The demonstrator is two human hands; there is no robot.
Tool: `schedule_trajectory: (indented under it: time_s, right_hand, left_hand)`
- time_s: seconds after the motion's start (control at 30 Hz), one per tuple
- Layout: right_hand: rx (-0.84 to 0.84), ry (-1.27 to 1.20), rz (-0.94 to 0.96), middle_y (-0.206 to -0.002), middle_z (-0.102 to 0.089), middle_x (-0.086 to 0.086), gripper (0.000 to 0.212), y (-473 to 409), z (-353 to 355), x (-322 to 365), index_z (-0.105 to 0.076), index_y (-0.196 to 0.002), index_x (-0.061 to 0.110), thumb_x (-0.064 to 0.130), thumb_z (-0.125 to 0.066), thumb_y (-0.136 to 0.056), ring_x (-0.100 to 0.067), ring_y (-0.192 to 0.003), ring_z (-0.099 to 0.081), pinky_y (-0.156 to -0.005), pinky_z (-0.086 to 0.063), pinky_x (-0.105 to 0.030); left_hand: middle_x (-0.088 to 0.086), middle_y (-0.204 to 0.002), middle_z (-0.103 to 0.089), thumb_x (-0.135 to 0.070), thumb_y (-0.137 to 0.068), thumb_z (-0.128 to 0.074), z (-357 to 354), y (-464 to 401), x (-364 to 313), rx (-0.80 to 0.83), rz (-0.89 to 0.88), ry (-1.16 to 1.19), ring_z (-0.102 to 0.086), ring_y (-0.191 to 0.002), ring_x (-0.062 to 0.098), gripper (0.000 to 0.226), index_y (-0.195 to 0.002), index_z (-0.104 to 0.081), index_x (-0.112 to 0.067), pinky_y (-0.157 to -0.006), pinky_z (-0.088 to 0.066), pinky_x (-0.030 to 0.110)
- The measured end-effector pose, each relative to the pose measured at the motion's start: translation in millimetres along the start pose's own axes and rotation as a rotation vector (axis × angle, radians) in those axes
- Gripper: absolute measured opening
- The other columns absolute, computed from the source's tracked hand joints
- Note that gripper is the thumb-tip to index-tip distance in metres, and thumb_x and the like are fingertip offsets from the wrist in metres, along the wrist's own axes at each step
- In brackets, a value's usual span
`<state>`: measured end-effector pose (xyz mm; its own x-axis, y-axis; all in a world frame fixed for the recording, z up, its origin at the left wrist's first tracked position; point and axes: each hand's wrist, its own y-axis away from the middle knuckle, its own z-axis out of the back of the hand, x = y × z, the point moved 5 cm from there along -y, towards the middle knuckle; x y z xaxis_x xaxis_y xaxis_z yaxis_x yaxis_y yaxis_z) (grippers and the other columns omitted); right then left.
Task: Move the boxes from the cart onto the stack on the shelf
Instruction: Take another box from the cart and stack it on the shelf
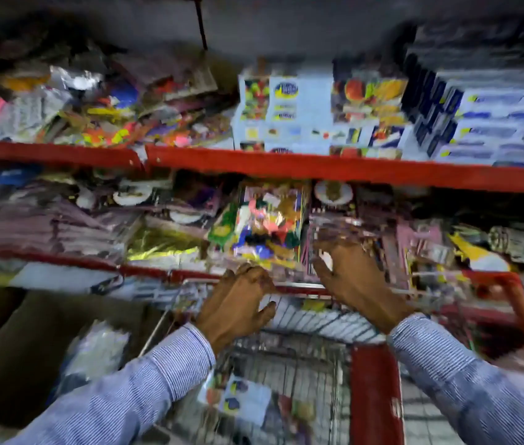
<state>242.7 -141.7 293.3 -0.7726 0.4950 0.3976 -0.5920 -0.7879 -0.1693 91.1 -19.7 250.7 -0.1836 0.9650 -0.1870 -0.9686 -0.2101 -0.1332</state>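
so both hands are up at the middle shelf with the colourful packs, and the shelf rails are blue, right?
Not quite. The shelf rails are red, not blue, as the head view shows. The rest holds: the left hand and the right hand are both up at the middle shelf, by the colourful packs.

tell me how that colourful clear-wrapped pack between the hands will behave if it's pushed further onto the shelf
The colourful pack looks wrapped in glossy film, so it will probably slide easily and feel slippery. It seems flat and thin, so likely light and somewhat bendy. It leans tilted on other packets, so it may slip sideways when the left hand or right hand pushes.
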Motion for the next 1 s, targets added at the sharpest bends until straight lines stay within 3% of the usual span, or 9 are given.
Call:
schedule_trajectory:
  time_s: [0.07, 0.17, 0.33, 0.43, 0.6, 0.7, 0.83, 0.9, 1.0]
  right_hand:
    - [0.115, -0.007, -0.036, -0.118, -0.071, -0.014, 0.036, 19, -39, -10, -0.066, -0.125, 0.015, 0.026, -0.052, -0.093, -0.039, -0.112, -0.062, -0.087, -0.057, -0.045]
    - [0.233, -0.017, -0.097, -0.114, -0.071, -0.017, 0.032, 44, -91, -24, -0.067, -0.118, 0.012, 0.027, -0.053, -0.092, -0.037, -0.108, -0.065, -0.085, -0.056, -0.042]
    - [0.455, -0.023, -0.205, -0.118, -0.071, -0.013, 0.038, 79, -189, -51, -0.064, -0.127, 0.019, 0.032, -0.054, -0.093, -0.033, -0.112, -0.064, -0.086, -0.056, -0.04]
    - [0.587, -0.043, -0.254, -0.122, -0.071, -0.012, 0.04, 97, -256, -69, -0.063, -0.13, 0.019, 0.029, -0.057, -0.092, -0.031, -0.117, -0.064, -0.093, -0.055, -0.039]
    - [0.885, -0.053, -0.199, -0.148, -0.051, -0.011, 0.051, 126, -350, -85, -0.048, -0.144, 0.019, 0.032, -0.058, -0.095, -0.03, -0.137, -0.046, -0.11, -0.042, -0.039]
    - [0.934, -0.044, -0.198, -0.142, -0.055, -0.016, 0.045, 135, -393, -86, -0.052, -0.139, 0.015, 0.032, -0.054, -0.097, -0.034, -0.128, -0.053, -0.106, -0.047, -0.044]
    - [0.998, -0.038, -0.236, -0.121, -0.065, -0.018, 0.03, 141, -422, -83, -0.061, -0.121, 0.01, 0.024, -0.054, -0.095, -0.037, -0.109, -0.064, -0.093, -0.054, -0.047]
    - [1.019, -0.015, -0.207, -0.117, -0.067, -0.016, 0.025, 140, -428, -84, -0.065, -0.115, 0.01, 0.021, -0.057, -0.094, -0.035, -0.108, -0.065, -0.092, -0.055, -0.045]
    - [1.017, -0.007, -0.13, -0.123, -0.068, -0.012, 0.025, 138, -428, -85, -0.068, -0.114, 0.013, 0.022, -0.063, -0.091, -0.032, -0.115, -0.064, -0.097, -0.053, -0.044]
  left_hand:
    - [-0.001, -0.117, -0.065, -0.042, -0.084, -0.058, -37, 25, 2, 0.121, 0.034, 0.015, -0.058, -0.115, 0.025, 0.032, -0.11, -0.069, -0.025, -0.094, -0.049, 0.04]
    - [0.003, -0.111, -0.067, -0.039, -0.086, -0.052, -86, 59, 5, 0.263, 0.031, 0.043, -0.059, -0.111, 0.027, 0.029, -0.102, -0.069, -0.022, -0.09, -0.049, 0.039]
    - [0.001, -0.112, -0.07, -0.034, -0.09, -0.058, -171, 97, 29, 0.472, 0.099, 0.114, -0.062, -0.109, 0.025, 0.023, -0.106, -0.07, -0.023, -0.085, -0.049, 0.038]
    - [0.003, -0.125, -0.066, -0.028, -0.093, -0.057, -223, 110, 47, 0.618, 0.058, 0.11, -0.06, -0.115, 0.025, 0.028, -0.119, -0.066, -0.022, -0.091, -0.05, 0.038]
    - [0.01, -0.117, -0.066, -0.012, -0.094, -0.05, -289, 121, 66, 0.774, -0.057, 0.07, -0.062, -0.107, 0.031, 0.02, -0.105, -0.067, -0.009, -0.081, -0.046, 0.031]
    - [0.012, -0.13, -0.061, -0.009, -0.099, -0.046, -322, 121, 71, 0.87, -0.122, 0.044, -0.059, -0.118, 0.032, 0.029, -0.123, -0.063, -0.009, -0.097, -0.047, 0.038]
    - [0.012, -0.141, -0.056, -0.007, -0.101, -0.047, -342, 122, 72, 0.917, -0.224, -0.003, -0.052, -0.131, 0.029, 0.038, -0.138, -0.054, -0.011, -0.105, -0.044, 0.042]
    - [0.011, -0.141, -0.057, -0.009, -0.102, -0.045, -348, 124, 71, 0.917, -0.278, -0.023, -0.049, -0.134, 0.029, 0.037, -0.138, -0.054, -0.012, -0.106, -0.043, 0.042]
    - [0.014, -0.128, -0.064, -0.009, -0.1, -0.045, -354, 125, 68, 0.907, -0.348, -0.069, -0.055, -0.124, 0.034, 0.028, -0.123, -0.062, -0.008, -0.098, -0.047, 0.045]
